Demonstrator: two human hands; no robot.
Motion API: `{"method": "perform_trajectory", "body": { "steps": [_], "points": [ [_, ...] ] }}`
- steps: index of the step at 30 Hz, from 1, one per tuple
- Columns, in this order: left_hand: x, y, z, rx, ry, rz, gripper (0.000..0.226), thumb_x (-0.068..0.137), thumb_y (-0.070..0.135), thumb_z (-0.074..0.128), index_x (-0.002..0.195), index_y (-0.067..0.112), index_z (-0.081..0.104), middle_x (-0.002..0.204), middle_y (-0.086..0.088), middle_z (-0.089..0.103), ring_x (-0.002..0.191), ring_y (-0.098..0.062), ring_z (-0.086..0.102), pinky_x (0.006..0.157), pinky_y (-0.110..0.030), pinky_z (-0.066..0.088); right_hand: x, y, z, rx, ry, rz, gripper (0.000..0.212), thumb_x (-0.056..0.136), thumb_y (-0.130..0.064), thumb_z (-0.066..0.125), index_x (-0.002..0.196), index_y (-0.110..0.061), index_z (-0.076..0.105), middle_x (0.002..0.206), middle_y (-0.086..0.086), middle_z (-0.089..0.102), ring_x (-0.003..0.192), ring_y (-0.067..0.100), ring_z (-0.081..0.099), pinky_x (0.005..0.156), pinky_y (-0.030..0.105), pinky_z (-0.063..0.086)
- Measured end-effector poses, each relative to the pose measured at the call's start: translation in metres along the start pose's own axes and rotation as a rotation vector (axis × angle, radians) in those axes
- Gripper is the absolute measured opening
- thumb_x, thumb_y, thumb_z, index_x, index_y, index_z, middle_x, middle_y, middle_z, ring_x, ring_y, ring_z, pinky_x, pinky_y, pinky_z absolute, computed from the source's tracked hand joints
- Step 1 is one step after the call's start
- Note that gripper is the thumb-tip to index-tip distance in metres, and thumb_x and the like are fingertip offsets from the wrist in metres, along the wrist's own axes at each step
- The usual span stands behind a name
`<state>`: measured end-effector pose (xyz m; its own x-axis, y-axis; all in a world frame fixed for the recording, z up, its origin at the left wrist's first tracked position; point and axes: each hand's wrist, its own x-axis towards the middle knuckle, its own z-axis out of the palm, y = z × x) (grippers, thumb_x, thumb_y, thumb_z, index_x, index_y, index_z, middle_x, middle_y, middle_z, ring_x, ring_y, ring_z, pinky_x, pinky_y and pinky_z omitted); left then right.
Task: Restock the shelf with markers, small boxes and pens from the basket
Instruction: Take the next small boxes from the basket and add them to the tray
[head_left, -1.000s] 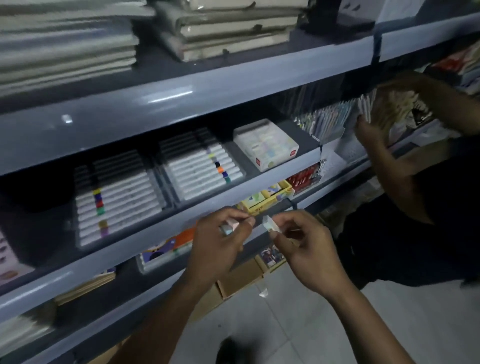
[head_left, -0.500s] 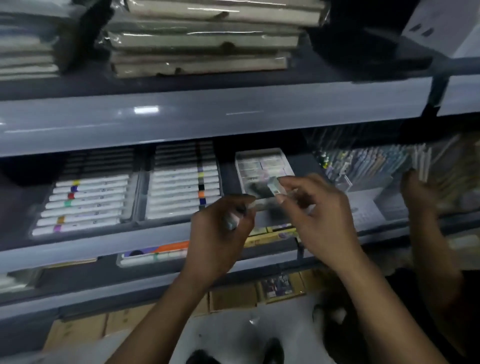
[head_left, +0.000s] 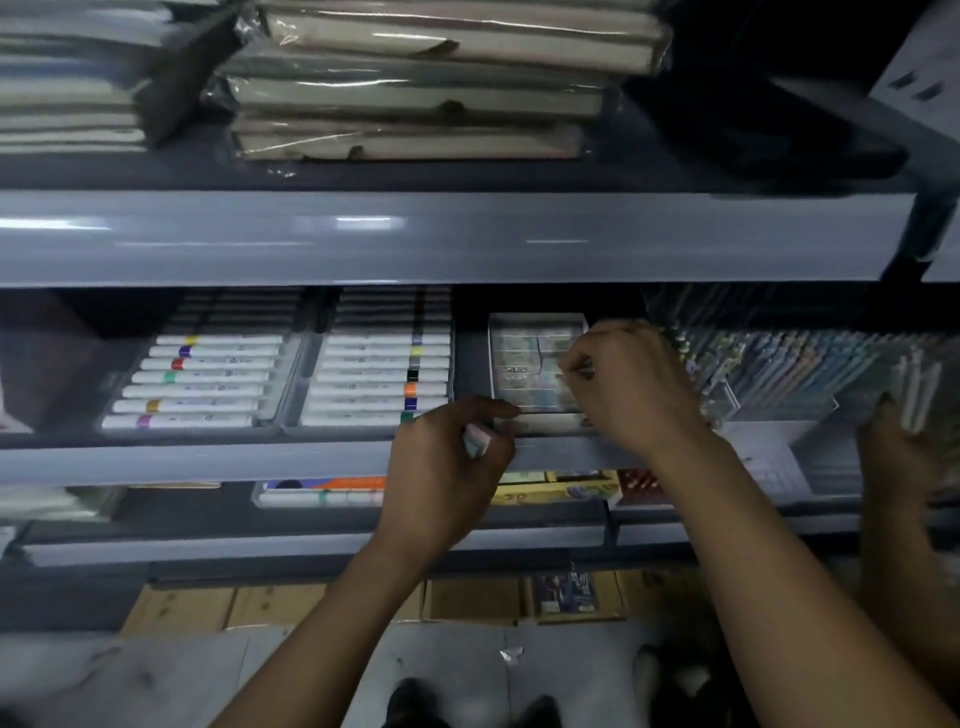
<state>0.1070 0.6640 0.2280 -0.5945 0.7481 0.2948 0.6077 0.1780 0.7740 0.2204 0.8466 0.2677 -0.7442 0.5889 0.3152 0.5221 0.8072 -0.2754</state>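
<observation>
My right hand (head_left: 628, 384) reaches into a clear tray of small boxes (head_left: 524, 358) on the middle shelf (head_left: 208, 460), its fingertips pinching a small pale box over the tray. My left hand (head_left: 447, 467) hovers at the shelf's front edge and grips another small pale box (head_left: 477, 440) in curled fingers. Two trays of white markers with coloured bands (head_left: 202, 382) (head_left: 379, 374) lie to the left of the box tray. Packs of pens (head_left: 779, 364) stand to the right. No basket is in view.
Another person's hand (head_left: 904, 447) holds pens at the far right of the same shelf. Wrapped notebooks (head_left: 415, 78) are stacked on the top shelf. Coloured packs (head_left: 556, 486) fill the lower shelf, cardboard boxes (head_left: 467, 597) sit at floor level.
My right hand has moved forward from in front of the shelf edge into the tray of small boxes. My left hand stays at the shelf edge with its box. The view has turned square to the shelf.
</observation>
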Motion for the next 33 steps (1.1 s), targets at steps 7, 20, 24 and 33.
{"method": "perform_trajectory", "body": {
  "steps": [7, 20, 24, 33],
  "points": [
    [0.004, 0.001, -0.006, -0.034, -0.047, -0.012, 0.021, 0.093, 0.048, 0.07, 0.102, 0.031, 0.078, 0.091, 0.024, 0.072, 0.089, 0.007, 0.066, 0.069, -0.007, 0.045, 0.004, -0.001, 0.005, 0.018, 0.041, 0.065, 0.013, 0.086, -0.012, 0.073, 0.089, -0.021, 0.082, 0.093, 0.002, 0.076, 0.083, 0.023, 0.069, 0.077, 0.035, 0.059],
    [0.022, 0.054, -0.029, -0.798, -0.159, -0.636, 0.052, 0.107, 0.052, 0.044, 0.088, 0.014, 0.074, 0.082, -0.011, 0.076, 0.07, -0.02, 0.069, 0.061, -0.03, 0.053, -0.04, -0.044, -0.003, 0.66, 0.027, -0.044, 0.025, 0.092, -0.042, 0.068, 0.103, -0.02, 0.073, 0.089, -0.009, 0.065, 0.081, 0.013, 0.062, 0.068, 0.029, 0.051],
    [0.023, 0.055, -0.028, -0.869, -0.122, -0.643, 0.048, 0.108, 0.045, 0.045, 0.093, 0.01, 0.075, 0.095, -0.016, 0.08, 0.09, -0.033, 0.076, 0.08, -0.04, 0.058, -0.047, -0.051, -0.001, 0.663, -0.026, -0.025, 0.041, 0.082, -0.042, 0.083, 0.117, -0.025, 0.07, 0.091, -0.012, 0.062, 0.083, 0.011, 0.058, 0.069, 0.019, 0.048],
    [0.028, 0.051, -0.02, -0.926, -0.026, -0.588, 0.039, 0.109, 0.033, 0.048, 0.103, -0.001, 0.067, 0.089, -0.024, 0.074, 0.08, -0.028, 0.073, 0.066, -0.034, 0.065, -0.049, -0.059, 0.001, 0.658, 0.079, -0.018, 0.027, 0.087, -0.016, 0.081, 0.113, -0.02, 0.074, 0.101, -0.01, 0.06, 0.092, 0.006, 0.06, 0.079, 0.012, 0.047]
  ]
}}
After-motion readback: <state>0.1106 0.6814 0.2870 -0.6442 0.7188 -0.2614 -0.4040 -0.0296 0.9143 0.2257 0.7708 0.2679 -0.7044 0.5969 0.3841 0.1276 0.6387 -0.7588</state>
